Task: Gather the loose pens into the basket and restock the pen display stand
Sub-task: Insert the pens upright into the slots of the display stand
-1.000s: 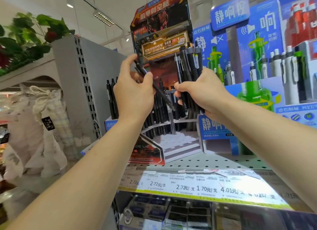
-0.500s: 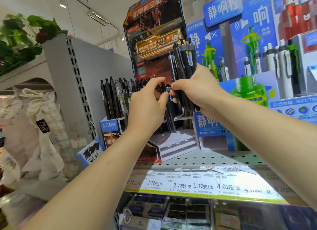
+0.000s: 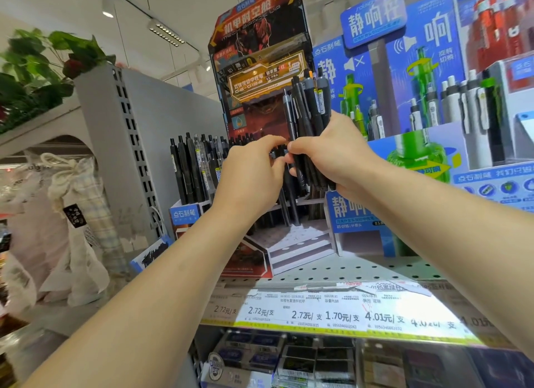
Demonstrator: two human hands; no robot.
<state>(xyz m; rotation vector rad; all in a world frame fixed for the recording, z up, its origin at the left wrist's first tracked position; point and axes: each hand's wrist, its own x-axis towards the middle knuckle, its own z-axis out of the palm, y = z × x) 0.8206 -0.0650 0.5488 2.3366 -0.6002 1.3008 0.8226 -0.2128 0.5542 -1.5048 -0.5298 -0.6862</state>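
Pens [image 3: 310,127] stand bunched upright in the right hand [image 3: 335,156], whose grip is curled round their lower halves, tops pointing to 12 o'clock in front of the stand [image 3: 257,55]. The left hand [image 3: 251,170] sits at 9 o'clock of the bunch, thumb and forefinger closing on a pen at its near edge; whether it has that pen free or only touches it I cannot tell. Behind and below the hands, the stand's tiers already carry a good many dark pens, though the stepped front at 6 o'clock shows bare holes. A neighbouring box [image 3: 186,214] at 9 o'clock is full of black pens. No basket is in view, so the gathering part cannot be judged from here. By my reckoning restocking is midway: a fair handful remains to be slotted in one by one, and the lowest rows look unfilled.
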